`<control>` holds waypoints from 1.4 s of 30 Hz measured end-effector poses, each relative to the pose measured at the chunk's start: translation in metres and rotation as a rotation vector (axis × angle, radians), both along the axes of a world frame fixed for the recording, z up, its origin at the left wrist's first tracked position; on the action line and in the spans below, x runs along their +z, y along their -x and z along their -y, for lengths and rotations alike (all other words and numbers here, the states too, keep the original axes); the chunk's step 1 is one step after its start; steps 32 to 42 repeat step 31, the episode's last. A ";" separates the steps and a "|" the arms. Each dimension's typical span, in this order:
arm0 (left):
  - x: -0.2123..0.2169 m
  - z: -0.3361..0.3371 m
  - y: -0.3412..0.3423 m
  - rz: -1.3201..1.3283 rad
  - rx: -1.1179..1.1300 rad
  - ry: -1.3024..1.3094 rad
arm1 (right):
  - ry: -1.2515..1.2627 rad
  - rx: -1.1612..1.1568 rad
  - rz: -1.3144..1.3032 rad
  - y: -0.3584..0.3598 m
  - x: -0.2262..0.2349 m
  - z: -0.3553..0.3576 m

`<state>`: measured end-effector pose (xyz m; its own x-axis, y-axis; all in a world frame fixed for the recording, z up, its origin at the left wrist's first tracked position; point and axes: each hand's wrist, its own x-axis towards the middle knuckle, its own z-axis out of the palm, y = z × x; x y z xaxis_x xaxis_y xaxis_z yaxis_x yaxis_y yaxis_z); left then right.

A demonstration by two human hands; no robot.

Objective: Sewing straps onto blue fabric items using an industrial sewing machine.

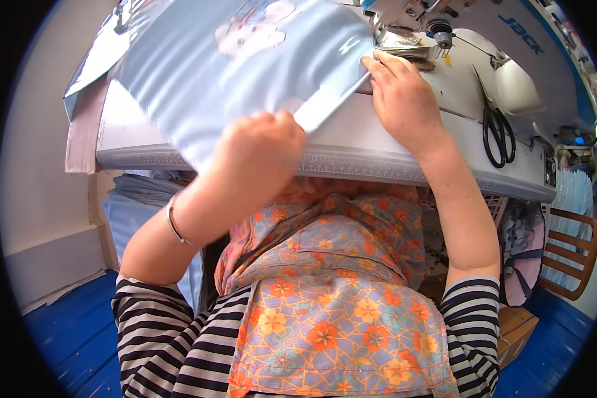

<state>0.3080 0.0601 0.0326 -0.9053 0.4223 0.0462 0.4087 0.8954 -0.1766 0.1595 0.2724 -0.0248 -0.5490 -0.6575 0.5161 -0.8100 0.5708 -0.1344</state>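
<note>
A light blue fabric piece (199, 79) with a white printed figure hangs stretched between my hands above the sewing table. My left hand (262, 142) is closed on its near edge, somewhat blurred by motion. At the fabric's right corner, my right hand (404, 93) pinches the edge between thumb and fingers. A folded, paler hem strip (331, 103) runs between the two hands. The sewing machine's needle area (442, 43) stands just beyond my right hand, apart from the fabric.
Black-handled scissors (497, 136) lie on the table to the right. A ruler strip (351, 162) runs along the table's front edge. Stacked blue fabric (136, 199) is below at the left. A wooden chair back (574, 255) and more blue cloth (572, 199) stand at the right.
</note>
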 end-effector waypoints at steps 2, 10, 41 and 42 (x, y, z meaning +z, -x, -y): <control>0.004 -0.023 -0.005 0.023 -0.100 -0.059 | 0.031 -0.001 0.014 0.000 -0.001 -0.001; 0.001 -0.053 0.034 0.067 -0.117 -0.643 | 0.092 -0.012 0.118 -0.006 0.004 -0.021; -0.031 -0.048 0.032 -0.043 -0.078 -0.384 | -0.338 -1.128 0.666 -0.141 -0.027 -0.428; -0.031 -0.048 0.032 -0.043 -0.078 -0.384 | -0.338 -1.128 0.666 -0.141 -0.027 -0.428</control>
